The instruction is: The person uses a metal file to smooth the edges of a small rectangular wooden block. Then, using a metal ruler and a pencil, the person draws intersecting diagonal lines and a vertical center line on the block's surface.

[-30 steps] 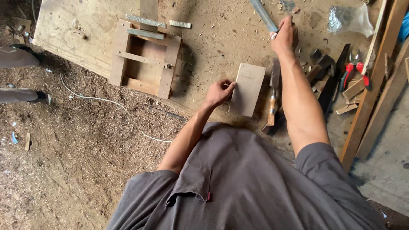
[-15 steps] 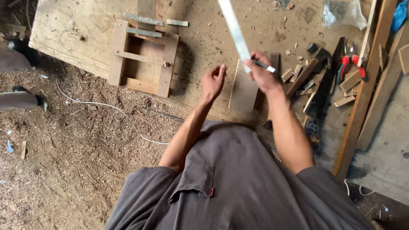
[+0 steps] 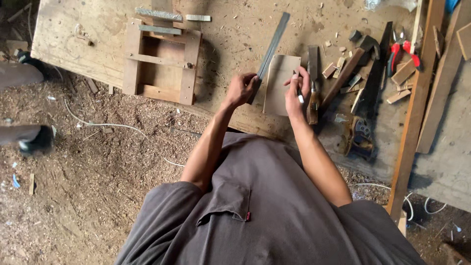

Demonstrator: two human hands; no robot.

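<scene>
The person wears a dark grey short-sleeved shirt (image 3: 274, 216) of soft cloth, which fills the lower part of the view. On the chest there is one patch pocket (image 3: 226, 202) with a pointed flap, and a very small red tag (image 3: 248, 216) sits at the edge of this pocket. The sleeves end above the elbows, so both forearms are bare. The left hand (image 3: 240, 89) and the right hand (image 3: 296, 92) are bare too, with no gloves. I cannot see any watch, ring or bracelet on them.
</scene>
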